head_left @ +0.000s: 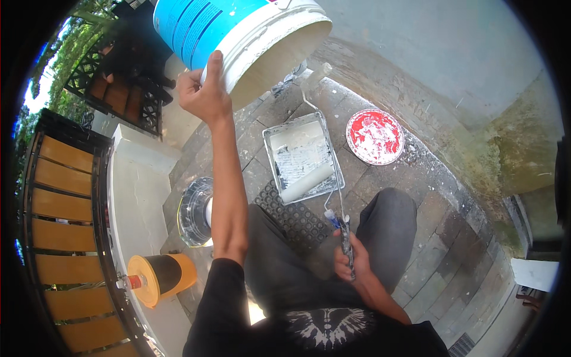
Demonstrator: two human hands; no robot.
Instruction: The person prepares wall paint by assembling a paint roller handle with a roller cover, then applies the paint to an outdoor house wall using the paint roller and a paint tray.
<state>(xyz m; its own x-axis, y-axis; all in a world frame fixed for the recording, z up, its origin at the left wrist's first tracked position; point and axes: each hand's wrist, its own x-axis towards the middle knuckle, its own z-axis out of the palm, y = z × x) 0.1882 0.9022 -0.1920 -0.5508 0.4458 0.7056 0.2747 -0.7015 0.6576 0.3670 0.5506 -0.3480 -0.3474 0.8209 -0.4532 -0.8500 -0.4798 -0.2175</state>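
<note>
My left hand [206, 90] is raised and grips the rim of a blue and white paint bucket [208, 27], thumb outside. The bucket is tilted, its mouth turned toward the lower right. My right hand [351, 257], fingers closed, holds the dark, paint-smeared handle of a paint roller [347, 238] near my knee. Its thin wire frame runs up along the right side of a paint tray [269, 156]. Off-white paint covers the tray's far end. A pale roller sleeve [307, 183] lies across its near end; I cannot tell whether it joins the handle I hold.
A red, paint-splashed round lid [375, 137] lies right of the tray. A black rubber mat [294, 214] is under my legs. At left are a clear plastic-covered round container [195, 211], a yellow and black water jug [163, 276] and a slatted gate [62, 223]. A wall [440, 53] rises at right.
</note>
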